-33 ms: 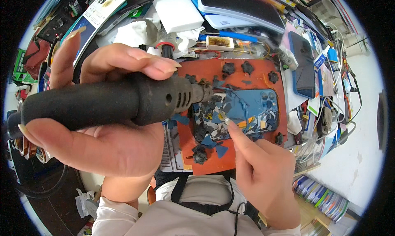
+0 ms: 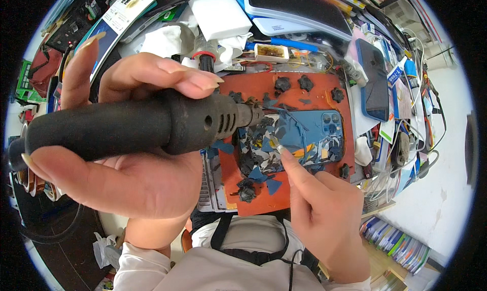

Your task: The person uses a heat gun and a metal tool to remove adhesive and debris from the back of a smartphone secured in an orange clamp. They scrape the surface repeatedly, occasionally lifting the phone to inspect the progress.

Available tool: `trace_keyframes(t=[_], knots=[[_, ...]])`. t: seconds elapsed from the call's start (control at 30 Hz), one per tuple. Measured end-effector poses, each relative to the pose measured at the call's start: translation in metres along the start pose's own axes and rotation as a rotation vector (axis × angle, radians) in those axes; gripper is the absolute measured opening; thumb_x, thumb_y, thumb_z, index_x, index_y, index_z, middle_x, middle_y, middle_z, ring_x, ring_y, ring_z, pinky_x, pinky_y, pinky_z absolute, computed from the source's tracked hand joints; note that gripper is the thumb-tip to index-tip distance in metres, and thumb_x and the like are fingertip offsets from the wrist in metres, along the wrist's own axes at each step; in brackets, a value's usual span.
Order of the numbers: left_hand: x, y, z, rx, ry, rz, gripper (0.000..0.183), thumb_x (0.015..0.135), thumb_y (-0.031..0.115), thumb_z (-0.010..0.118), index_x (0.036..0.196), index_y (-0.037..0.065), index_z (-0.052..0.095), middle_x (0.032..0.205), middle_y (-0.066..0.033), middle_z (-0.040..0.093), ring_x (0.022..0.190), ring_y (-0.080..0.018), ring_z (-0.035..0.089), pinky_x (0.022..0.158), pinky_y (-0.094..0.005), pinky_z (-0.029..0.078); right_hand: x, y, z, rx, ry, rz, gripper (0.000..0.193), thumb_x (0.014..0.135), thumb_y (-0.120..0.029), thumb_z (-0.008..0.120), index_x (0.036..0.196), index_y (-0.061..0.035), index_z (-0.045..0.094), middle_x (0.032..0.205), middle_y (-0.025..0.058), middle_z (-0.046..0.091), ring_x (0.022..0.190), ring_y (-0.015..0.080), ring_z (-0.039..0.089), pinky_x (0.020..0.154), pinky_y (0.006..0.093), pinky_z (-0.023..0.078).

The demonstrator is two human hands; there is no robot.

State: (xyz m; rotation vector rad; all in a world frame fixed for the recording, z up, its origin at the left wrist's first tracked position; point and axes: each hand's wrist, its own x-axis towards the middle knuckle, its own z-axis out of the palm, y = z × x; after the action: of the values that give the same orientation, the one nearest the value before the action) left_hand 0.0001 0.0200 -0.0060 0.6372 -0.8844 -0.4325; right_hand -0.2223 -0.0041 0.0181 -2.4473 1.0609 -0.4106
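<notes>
My left hand point(image 2: 147, 189) is wrapped round a black hot air gun point(image 2: 101, 122). Its metal nozzle points right, over the left end of a blue smartphone point(image 2: 309, 123). The phone lies camera side up, its back glass broken into blue and dark shards at the left and along the near side. On this broken part rests the index fingertip of my right hand point(image 2: 324, 205). The other fingers are curled, and whatever they hold, if anything, is hidden. Under the phone is a reddish-brown mat point(image 2: 253, 207) with loose blue shards point(image 2: 273, 186) on it.
Black star-shaped knobs point(image 2: 246, 190) stand around the phone. Beyond the mat lie a white box point(image 2: 219, 14), blue-handled tools point(image 2: 294, 44) and a small tray point(image 2: 271, 52). Another phone point(image 2: 374, 80) lies at the right among tangled cables. The gun's cord point(image 2: 61, 238) hangs at the left.
</notes>
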Motion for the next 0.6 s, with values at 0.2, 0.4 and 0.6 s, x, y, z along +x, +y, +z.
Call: trace_keyframes(t=[0.2,0.4,0.6], knots=[[-0.003,-0.002,-0.005,0.149,-0.011,0.079,0.083,0.1,0.076,0.03,0.144,0.007,0.047,0.102,-0.0172,0.066,0.085,-0.0276,0.065,0.089,-0.0516,0.054,0.003,0.008,0.018,-0.064,0.075,-0.064,0.05,0.08,0.002,0.069,0.129,-0.0101,0.072,0.059,0.0059,0.044,0.048,0.023,0.046,0.047,0.0366,0.038],[-0.003,-0.003,-0.007,0.154,-0.038,0.123,0.084,0.099,0.076,0.03,0.143,0.007,0.048,0.104,-0.017,0.066,0.085,-0.0268,0.064,0.089,-0.0524,0.053,-0.001,0.012,0.01,-0.054,-0.012,-0.041,0.061,0.077,-0.007,0.07,0.137,-0.0169,0.068,0.064,0.0018,0.046,0.052,0.0222,0.052,0.049,0.0365,0.044],[-0.003,0.005,-0.003,0.074,-0.001,0.031,0.082,0.098,0.077,0.033,0.144,0.011,0.049,0.106,-0.0151,0.066,0.086,-0.0253,0.062,0.091,-0.0502,0.051,0.009,0.011,0.018,-0.116,0.019,-0.079,0.059,0.079,-0.008,0.07,0.137,-0.0175,0.068,0.064,0.0024,0.047,0.052,0.0225,0.052,0.049,0.0367,0.044]])
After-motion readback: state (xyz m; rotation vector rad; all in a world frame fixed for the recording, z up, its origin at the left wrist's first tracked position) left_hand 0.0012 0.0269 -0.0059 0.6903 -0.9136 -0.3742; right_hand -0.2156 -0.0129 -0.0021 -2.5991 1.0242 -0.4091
